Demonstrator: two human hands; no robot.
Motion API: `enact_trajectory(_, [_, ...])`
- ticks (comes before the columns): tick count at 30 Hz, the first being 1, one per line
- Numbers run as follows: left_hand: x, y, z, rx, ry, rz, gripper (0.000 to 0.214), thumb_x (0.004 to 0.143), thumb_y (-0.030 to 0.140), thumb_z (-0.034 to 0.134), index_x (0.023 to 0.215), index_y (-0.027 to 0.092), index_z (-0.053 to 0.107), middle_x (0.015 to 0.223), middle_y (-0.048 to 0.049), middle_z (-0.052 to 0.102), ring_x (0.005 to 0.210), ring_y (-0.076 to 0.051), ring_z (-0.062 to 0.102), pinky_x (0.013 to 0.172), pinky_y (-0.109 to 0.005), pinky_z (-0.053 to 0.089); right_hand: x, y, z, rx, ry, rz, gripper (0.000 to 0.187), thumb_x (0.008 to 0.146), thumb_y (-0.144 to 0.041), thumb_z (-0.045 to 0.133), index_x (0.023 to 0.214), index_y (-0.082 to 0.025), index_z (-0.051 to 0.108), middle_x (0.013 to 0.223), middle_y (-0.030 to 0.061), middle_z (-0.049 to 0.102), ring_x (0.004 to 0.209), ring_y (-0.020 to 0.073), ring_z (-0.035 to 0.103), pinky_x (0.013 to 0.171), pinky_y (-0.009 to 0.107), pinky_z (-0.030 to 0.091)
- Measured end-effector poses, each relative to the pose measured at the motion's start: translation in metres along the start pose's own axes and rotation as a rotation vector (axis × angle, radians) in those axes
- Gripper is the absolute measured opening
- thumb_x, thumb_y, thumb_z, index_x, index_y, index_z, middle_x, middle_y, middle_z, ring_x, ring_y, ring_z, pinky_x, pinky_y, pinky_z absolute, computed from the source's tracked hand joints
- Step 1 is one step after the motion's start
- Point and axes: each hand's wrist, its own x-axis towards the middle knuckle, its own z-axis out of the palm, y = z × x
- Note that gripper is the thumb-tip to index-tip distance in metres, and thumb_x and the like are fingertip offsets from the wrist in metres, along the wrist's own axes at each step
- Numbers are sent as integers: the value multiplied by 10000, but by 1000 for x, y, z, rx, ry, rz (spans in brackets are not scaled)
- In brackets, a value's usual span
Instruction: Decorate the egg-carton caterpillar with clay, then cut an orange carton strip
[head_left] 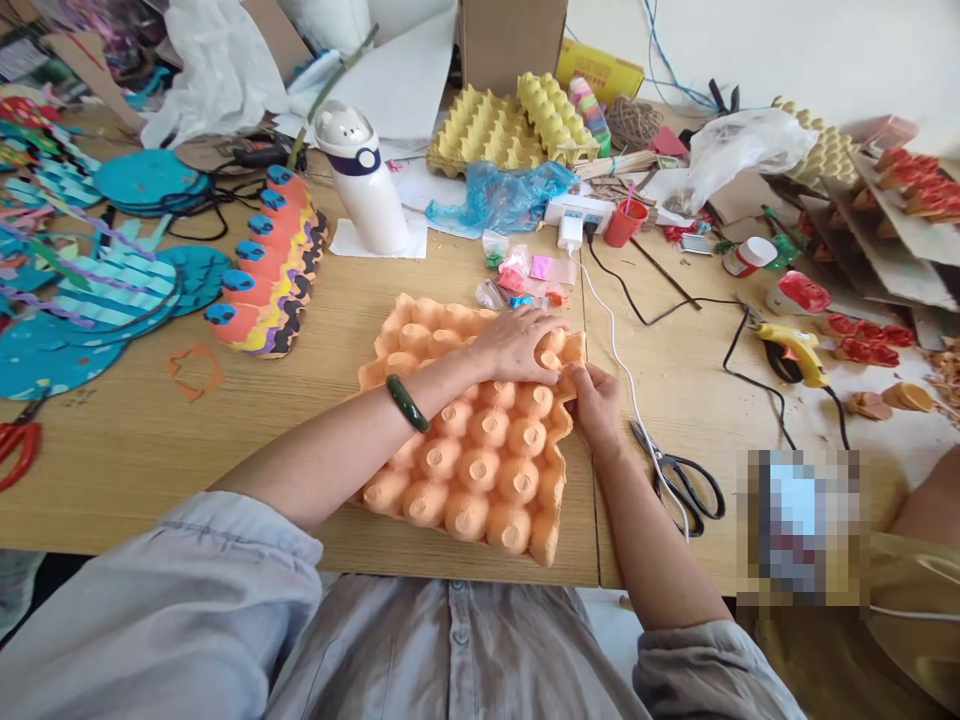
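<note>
An orange egg tray [478, 470] made of moulded pulp lies on the table in front of me, its cups facing bottom up. My left hand [519, 345] reaches across its far right part, the fingers curled over the cups near the corner. At the right edge, my right hand [596, 400] pinches the rim between thumb and fingers; some of those fingers are hidden under the tray. A dark green bangle [407, 403] sits on my left wrist. Black-handled scissors [686, 485] lie just right of my right forearm.
A white bottle [364, 185], a painted egg-carton piece [270, 265] and blue paper discs [154, 180] stand left. Yellow egg trays [487, 130] are at the back. A white cable [616, 350] runs beside my right hand; a yellow glue gun [795, 352] lies right. Another person's arm [934, 510] shows.
</note>
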Motion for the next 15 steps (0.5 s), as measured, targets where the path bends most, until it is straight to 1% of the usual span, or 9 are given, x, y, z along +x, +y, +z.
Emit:
enact_trajectory(3, [0,0,0,-13,23,7,702,729,383,773,1371,173,581,1447,-131,610,1344,-325,536,1193,-469,361,3,2,-2,16,-34,20,432,820,-582,605,604,-241,451,489,-52,426,407,92,361,409,247,287])
enact_trajectory(7, [-3,0,-1,-3,38,1,725,706,377,794,1365,155,587,1405,-142,625,1303,-324,554,1164,-452,388,6,0,-3,0,-92,52,423,791,-569,670,617,-240,470,459,-57,431,389,90,367,392,238,254])
enact_trajectory(9, [-5,1,-1,4,33,8,747,700,384,800,1378,157,583,1397,-140,622,1298,-324,548,1158,-450,390,5,-6,-2,-7,-71,72,456,795,-592,671,597,-240,460,443,-52,427,376,90,357,381,241,244])
enact_trajectory(12, [-7,4,-1,33,45,25,763,698,385,798,1397,174,576,1381,-133,620,1284,-334,540,1143,-461,392,4,-16,-2,-33,5,84,526,791,-633,675,548,-241,421,432,-48,396,378,94,363,373,251,275])
enact_trajectory(15, [-8,8,-1,72,57,42,767,694,367,791,1405,175,578,1344,-131,629,1249,-342,548,1115,-467,407,6,-24,-4,-94,53,66,525,761,-615,721,544,-238,426,443,-51,389,400,98,384,378,254,297])
